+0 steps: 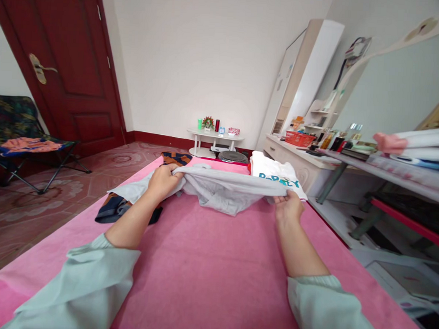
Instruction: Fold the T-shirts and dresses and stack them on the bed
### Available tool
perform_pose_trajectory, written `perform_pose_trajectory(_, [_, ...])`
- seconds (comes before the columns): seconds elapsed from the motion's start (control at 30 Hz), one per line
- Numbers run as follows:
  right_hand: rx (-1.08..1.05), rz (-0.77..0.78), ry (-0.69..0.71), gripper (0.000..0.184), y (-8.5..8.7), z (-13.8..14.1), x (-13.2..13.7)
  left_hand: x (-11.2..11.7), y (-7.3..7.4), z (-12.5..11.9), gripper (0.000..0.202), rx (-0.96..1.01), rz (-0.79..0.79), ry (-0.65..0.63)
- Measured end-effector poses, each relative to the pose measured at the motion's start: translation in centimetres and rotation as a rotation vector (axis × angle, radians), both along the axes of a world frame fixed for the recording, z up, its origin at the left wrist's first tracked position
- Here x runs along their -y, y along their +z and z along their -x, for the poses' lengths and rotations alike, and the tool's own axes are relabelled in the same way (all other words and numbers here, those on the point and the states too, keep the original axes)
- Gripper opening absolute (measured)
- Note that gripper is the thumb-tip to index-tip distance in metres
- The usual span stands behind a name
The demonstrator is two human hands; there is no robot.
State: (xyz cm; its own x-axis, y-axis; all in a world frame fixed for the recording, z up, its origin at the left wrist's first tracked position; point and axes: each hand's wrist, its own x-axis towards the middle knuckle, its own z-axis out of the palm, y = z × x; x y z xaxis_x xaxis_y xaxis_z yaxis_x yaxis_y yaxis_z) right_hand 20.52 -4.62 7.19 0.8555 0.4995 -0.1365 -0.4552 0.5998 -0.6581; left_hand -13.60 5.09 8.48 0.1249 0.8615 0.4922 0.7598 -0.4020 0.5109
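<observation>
A light grey garment (225,189) hangs stretched between both of my hands just above a pink bed cover (207,262). My left hand (163,180) is closed round the garment's left end. My right hand (289,206) pinches its right end, fingers curled on the cloth. The garment's middle sags down to the cover. Under its left part lies a dark blue and orange patterned cloth (116,208). A white folded shirt with teal letters (276,175) rests on the bed just beyond my right hand.
A dark red door (63,58) and a folding chair (22,134) stand at the left. A small white table (215,137) with small items is at the far wall. A dresser (300,159) and cluttered shelves (407,154) line the right side.
</observation>
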Motion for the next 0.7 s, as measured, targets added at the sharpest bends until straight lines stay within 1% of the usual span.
perform_pose_trajectory(0.13, [0.062,-0.077,0.040,0.019,0.5,1.5,-0.1,0.4,-0.3,-0.5,0.030,0.062,-0.106,0.042])
perform_pose_trajectory(0.23, [0.074,-0.147,0.123,0.018,1.0,2.5,-0.2,1.1,-0.6,-1.5,0.029,0.082,-0.215,-0.027])
perform_pose_trajectory(0.3, [0.086,-0.162,0.197,0.017,1.4,3.2,-0.2,1.8,-0.7,-2.7,0.028,0.089,-0.295,-0.133])
perform_pose_trajectory(0.37, [0.102,-0.154,0.262,0.016,2.0,4.0,0.0,2.9,-0.9,-4.0,0.025,0.050,-0.354,-0.283])
perform_pose_trajectory(0.43, [0.116,-0.151,0.328,0.015,2.8,5.0,0.3,4.1,-1.1,-5.5,0.020,-0.024,-0.370,-0.438])
perform_pose_trajectory(0.5, [0.139,-0.168,0.404,0.014,3.7,6.2,0.9,5.5,-1.3,-6.8,0.022,-0.076,-0.348,-0.529])
perform_pose_trajectory(0.53, [0.158,-0.184,0.441,0.013,4.3,6.9,1.4,6.2,-1.4,-7.3,0.029,-0.082,-0.334,-0.539])
perform_pose_trajectory(0.63, [0.253,-0.242,0.556,0.012,6.0,9.3,3.1,8.1,-1.4,-8.5,0.071,-0.039,-0.292,-0.482])
perform_pose_trajectory(0.67, [0.295,-0.257,0.605,0.012,6.5,10.1,3.7,8.5,-1.3,-8.7,0.080,-0.013,-0.273,-0.450])
perform_pose_trajectory(0.7, [0.338,-0.266,0.659,0.012,7.0,10.9,4.4,8.8,-1.1,-8.8,0.082,0.014,-0.251,-0.419])
